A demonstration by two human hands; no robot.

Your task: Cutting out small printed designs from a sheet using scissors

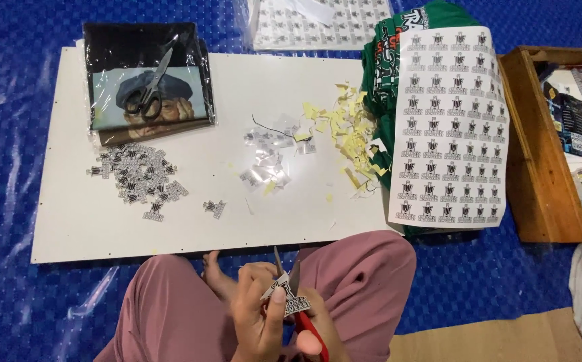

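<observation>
Scissors (302,305) with red handles sit in the right hand (311,328), blades parted and pointing up and away from the person, the fingers curled closed through the handles; the left hand (256,315) is closed in a pinch on a small printed sticker (289,298), which lies against the blades above the lap, off the near edge of the white board (190,228); on the board, a heap of cut stickers (140,175) lies toward its left side, with one loose sticker (214,208) just to the right of the heap; a second pair of scissors (148,88) with dark handles rests on a folded garment in clear wrap (148,84) at the far left corner; clear plastic offcuts (267,161) lie near the middle, and yellow paper scraps (344,134) spread toward the right edge; a large uncut sticker sheet (450,127) overlaps the right edge, lying on green cloth (385,67); a wooden tray (539,174) stands beside it on the blue tarp (9,134).
</observation>
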